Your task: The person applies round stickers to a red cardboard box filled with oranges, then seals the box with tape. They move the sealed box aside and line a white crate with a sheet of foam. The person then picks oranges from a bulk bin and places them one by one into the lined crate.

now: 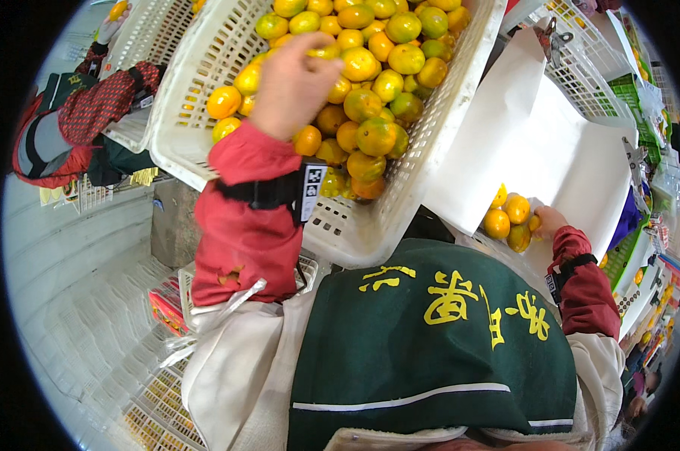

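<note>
A greenish-yellow orange [325, 51] shows in the gap between the thumb and curled fingers of the left hand [291, 90]. The fingers are partly bent, the thumb side toward the fruit; whether they grip it or only lie against it, I cannot tell. It sits just beyond the palm, level with the top of the heaped oranges [361, 64], which spread mostly to the right of the hand and also below it. Their skins run from deep orange to green. The heap lies in a white plastic crate [193, 71] with slotted walls, and an uncovered stretch of its floor shows at the near end.

Well apart, to the right, the right hand [553, 221] is low, with its fingers bent at one orange [534, 223] just left of the fingertips. They seem to touch it, but how firmly they hold it is hidden. Beside that fruit, on its left, a small cluster of oranges [517, 209] lies on white paper [565, 120]. The paper lines another white crate [584, 90], with a metal clip [554, 39] at its far edge.

Both arms wear red sleeves [246, 240] with black straps, and a dark green apron [430, 368] with yellow lettering covers the person's front. At the upper left is a co-worker's red patterned sleeve [103, 109]. A green crate [624, 90] stands at the far right.
</note>
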Action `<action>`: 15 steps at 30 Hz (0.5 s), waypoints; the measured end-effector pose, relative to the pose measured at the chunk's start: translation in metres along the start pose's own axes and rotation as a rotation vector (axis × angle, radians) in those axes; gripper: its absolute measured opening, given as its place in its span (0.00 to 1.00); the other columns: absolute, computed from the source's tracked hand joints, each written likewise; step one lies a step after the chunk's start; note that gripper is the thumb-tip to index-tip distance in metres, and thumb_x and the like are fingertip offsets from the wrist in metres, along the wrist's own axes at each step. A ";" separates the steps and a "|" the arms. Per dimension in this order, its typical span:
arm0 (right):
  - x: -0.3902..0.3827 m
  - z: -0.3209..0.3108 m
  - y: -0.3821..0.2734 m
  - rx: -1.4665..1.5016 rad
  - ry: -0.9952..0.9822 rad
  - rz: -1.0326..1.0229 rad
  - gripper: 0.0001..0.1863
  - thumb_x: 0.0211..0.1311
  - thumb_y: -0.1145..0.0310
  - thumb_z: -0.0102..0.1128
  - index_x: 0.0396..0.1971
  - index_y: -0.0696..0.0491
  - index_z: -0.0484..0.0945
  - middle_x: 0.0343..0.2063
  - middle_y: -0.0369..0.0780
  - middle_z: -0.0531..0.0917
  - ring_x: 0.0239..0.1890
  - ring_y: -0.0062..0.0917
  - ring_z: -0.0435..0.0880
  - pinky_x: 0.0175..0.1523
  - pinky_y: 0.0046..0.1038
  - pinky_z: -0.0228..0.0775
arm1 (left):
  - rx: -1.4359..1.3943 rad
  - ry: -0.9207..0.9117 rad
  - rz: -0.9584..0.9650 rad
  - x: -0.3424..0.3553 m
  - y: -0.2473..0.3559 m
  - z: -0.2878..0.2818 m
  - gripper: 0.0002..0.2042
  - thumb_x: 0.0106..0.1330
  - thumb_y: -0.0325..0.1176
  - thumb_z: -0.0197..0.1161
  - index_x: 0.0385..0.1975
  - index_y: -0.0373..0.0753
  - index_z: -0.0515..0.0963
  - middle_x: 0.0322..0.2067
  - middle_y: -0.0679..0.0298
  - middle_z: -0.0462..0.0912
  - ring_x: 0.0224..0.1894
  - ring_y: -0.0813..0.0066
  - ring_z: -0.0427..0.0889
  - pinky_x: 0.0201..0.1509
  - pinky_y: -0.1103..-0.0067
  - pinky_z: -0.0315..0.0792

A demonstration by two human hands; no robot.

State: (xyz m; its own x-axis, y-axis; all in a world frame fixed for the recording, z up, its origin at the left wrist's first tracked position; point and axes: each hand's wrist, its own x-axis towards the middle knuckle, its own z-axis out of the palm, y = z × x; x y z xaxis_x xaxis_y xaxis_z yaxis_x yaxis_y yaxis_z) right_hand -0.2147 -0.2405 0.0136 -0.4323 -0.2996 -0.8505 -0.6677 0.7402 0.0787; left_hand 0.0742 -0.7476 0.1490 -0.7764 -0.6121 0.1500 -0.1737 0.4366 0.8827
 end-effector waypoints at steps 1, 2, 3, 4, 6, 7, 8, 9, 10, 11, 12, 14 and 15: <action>0.000 -0.004 -0.002 -0.003 -0.012 0.016 0.28 0.39 0.66 0.77 0.44 0.54 0.77 0.47 0.49 0.80 0.52 0.44 0.78 0.56 0.37 0.72 | 0.179 -0.086 0.086 0.001 -0.006 0.009 0.21 0.56 0.36 0.70 0.49 0.38 0.77 0.36 0.55 0.82 0.36 0.68 0.82 0.42 0.73 0.77; -0.001 -0.007 -0.003 -0.003 -0.027 0.032 0.29 0.39 0.66 0.78 0.45 0.53 0.76 0.48 0.48 0.80 0.52 0.44 0.79 0.56 0.37 0.72 | 0.366 -0.231 0.132 0.001 -0.012 0.017 0.25 0.55 0.39 0.72 0.52 0.39 0.76 0.42 0.52 0.79 0.42 0.62 0.81 0.47 0.69 0.76; -0.003 -0.009 -0.004 -0.002 -0.039 0.051 0.30 0.39 0.66 0.78 0.46 0.53 0.76 0.48 0.48 0.80 0.52 0.44 0.79 0.56 0.37 0.72 | 0.572 -0.401 0.126 0.000 -0.017 0.025 0.29 0.53 0.42 0.73 0.56 0.40 0.74 0.49 0.48 0.76 0.49 0.56 0.79 0.52 0.65 0.75; -0.005 -0.009 -0.005 -0.006 -0.020 0.005 0.31 0.39 0.66 0.77 0.48 0.53 0.75 0.48 0.49 0.80 0.52 0.45 0.79 0.57 0.37 0.72 | 0.620 -0.509 0.103 -0.003 -0.021 0.033 0.32 0.52 0.44 0.73 0.58 0.42 0.72 0.53 0.47 0.72 0.52 0.53 0.77 0.55 0.63 0.73; -0.009 -0.007 -0.006 -0.043 -0.001 -0.067 0.33 0.40 0.66 0.77 0.50 0.53 0.74 0.49 0.49 0.80 0.52 0.45 0.79 0.57 0.38 0.71 | 0.759 -0.788 -0.061 -0.009 -0.028 0.051 0.38 0.50 0.48 0.74 0.63 0.46 0.68 0.62 0.45 0.63 0.58 0.46 0.71 0.61 0.61 0.70; -0.011 -0.005 -0.005 -0.023 0.032 -0.083 0.34 0.41 0.67 0.76 0.53 0.53 0.73 0.49 0.50 0.79 0.52 0.46 0.78 0.57 0.38 0.72 | 0.791 -0.807 -0.059 -0.011 -0.030 0.058 0.40 0.49 0.49 0.75 0.64 0.47 0.66 0.64 0.45 0.59 0.59 0.42 0.70 0.61 0.60 0.69; -0.012 -0.002 -0.004 -0.033 0.047 -0.085 0.36 0.42 0.68 0.74 0.55 0.53 0.72 0.50 0.51 0.79 0.52 0.47 0.78 0.57 0.38 0.72 | 0.837 -0.835 -0.065 -0.012 -0.033 0.064 0.42 0.48 0.49 0.75 0.65 0.49 0.65 0.66 0.45 0.55 0.59 0.39 0.69 0.62 0.60 0.69; -0.012 0.000 -0.003 -0.041 0.062 -0.087 0.37 0.43 0.68 0.73 0.58 0.53 0.70 0.51 0.51 0.79 0.53 0.48 0.78 0.57 0.39 0.72 | 0.883 -0.864 -0.072 -0.013 -0.036 0.068 0.43 0.48 0.50 0.76 0.66 0.50 0.63 0.68 0.46 0.51 0.59 0.36 0.67 0.63 0.60 0.68; -0.012 0.000 0.000 0.022 0.160 -0.093 0.37 0.44 0.69 0.72 0.59 0.52 0.70 0.50 0.52 0.78 0.51 0.47 0.78 0.57 0.39 0.72 | 0.836 -0.867 -0.036 -0.010 -0.039 0.070 0.43 0.45 0.51 0.77 0.65 0.51 0.66 0.69 0.45 0.49 0.58 0.32 0.68 0.63 0.59 0.68; -0.010 -0.002 0.002 0.087 0.258 -0.097 0.37 0.45 0.69 0.72 0.60 0.51 0.69 0.49 0.52 0.78 0.50 0.47 0.79 0.56 0.39 0.72 | 0.833 -0.883 -0.022 -0.008 -0.042 0.071 0.43 0.44 0.52 0.77 0.64 0.50 0.67 0.68 0.45 0.50 0.57 0.33 0.69 0.63 0.60 0.68; -0.008 -0.005 0.004 0.136 0.363 -0.093 0.37 0.47 0.70 0.71 0.61 0.50 0.68 0.49 0.53 0.78 0.48 0.46 0.80 0.55 0.39 0.72 | 0.822 -0.876 0.017 -0.005 -0.044 0.070 0.43 0.43 0.53 0.77 0.62 0.48 0.69 0.68 0.44 0.52 0.57 0.34 0.70 0.63 0.60 0.68; -0.004 -0.018 0.006 0.455 0.457 -0.097 0.35 0.50 0.72 0.69 0.62 0.50 0.68 0.48 0.50 0.79 0.46 0.39 0.80 0.54 0.36 0.73 | 0.759 -0.859 0.053 0.001 -0.042 0.066 0.41 0.42 0.53 0.78 0.59 0.44 0.73 0.67 0.43 0.54 0.57 0.38 0.70 0.63 0.61 0.68; -0.003 -0.028 0.005 0.617 0.509 -0.090 0.35 0.52 0.73 0.67 0.62 0.50 0.68 0.47 0.48 0.79 0.45 0.36 0.81 0.53 0.34 0.73 | 0.709 -0.844 0.054 0.005 -0.038 0.062 0.39 0.42 0.52 0.78 0.56 0.42 0.74 0.66 0.42 0.55 0.58 0.40 0.70 0.63 0.62 0.68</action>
State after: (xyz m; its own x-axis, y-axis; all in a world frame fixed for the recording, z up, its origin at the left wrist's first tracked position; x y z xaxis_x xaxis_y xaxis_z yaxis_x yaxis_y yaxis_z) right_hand -0.2334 -0.2529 0.0311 -0.7156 -0.5012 -0.4865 -0.3221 0.8548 -0.4070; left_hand 0.0397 -0.7268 0.0885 -0.9107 -0.0515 -0.4099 -0.2253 0.8935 0.3884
